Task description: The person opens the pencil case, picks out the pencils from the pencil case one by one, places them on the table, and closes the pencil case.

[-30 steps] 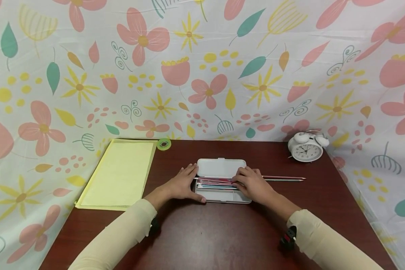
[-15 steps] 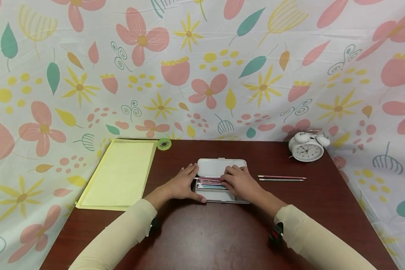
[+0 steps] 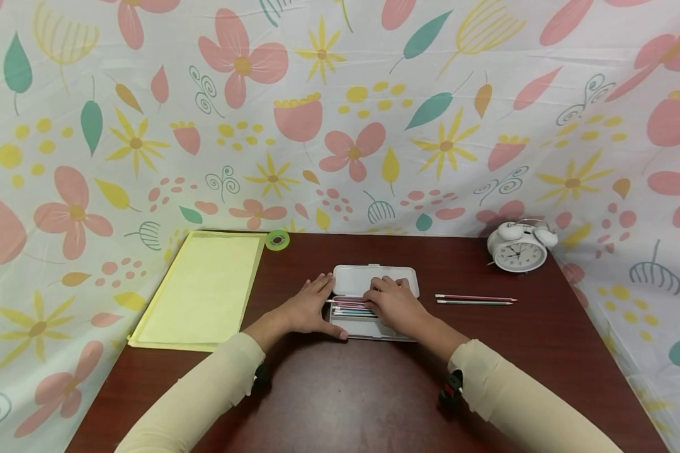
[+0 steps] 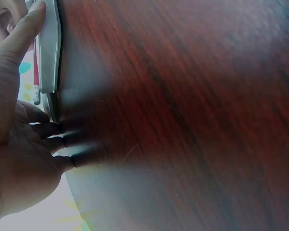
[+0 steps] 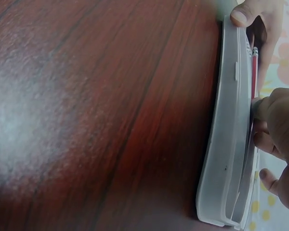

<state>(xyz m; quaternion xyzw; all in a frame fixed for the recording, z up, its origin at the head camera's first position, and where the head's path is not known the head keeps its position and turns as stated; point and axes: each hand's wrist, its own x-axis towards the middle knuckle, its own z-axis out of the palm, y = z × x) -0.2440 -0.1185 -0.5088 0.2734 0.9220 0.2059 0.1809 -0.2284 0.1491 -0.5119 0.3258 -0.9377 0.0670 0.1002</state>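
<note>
Right hand (image 3: 395, 308) has slid along the open pencil case (image 3: 362, 326) toward the left hand (image 3: 306, 308) since the frame a second back; left hand hasn't shifted. Case sits on the bench (image 3: 345, 402) between both hands, lid (image 3: 348, 277) folded back beyond them. Right hand: fingers curled down into the case, thumb and fingertips pinching a pink pencil (image 5: 254, 72), as far as I can read it off the wrist cam. Left hand: fingers spread and straight, thumb on the near rim, looks like bracing, no clench. Pencil's eraser end pokes past the case end, just beside left hand. More pencils (image 3: 351, 313) lie in the case, partly under right hand. Two loose pencils (image 3: 476, 297) on the bench, right of the right hand, untouched. I'd call the step settling pencils in the case. Next move needs the eraser end eased inside the rim, left hand steadying.
</note>
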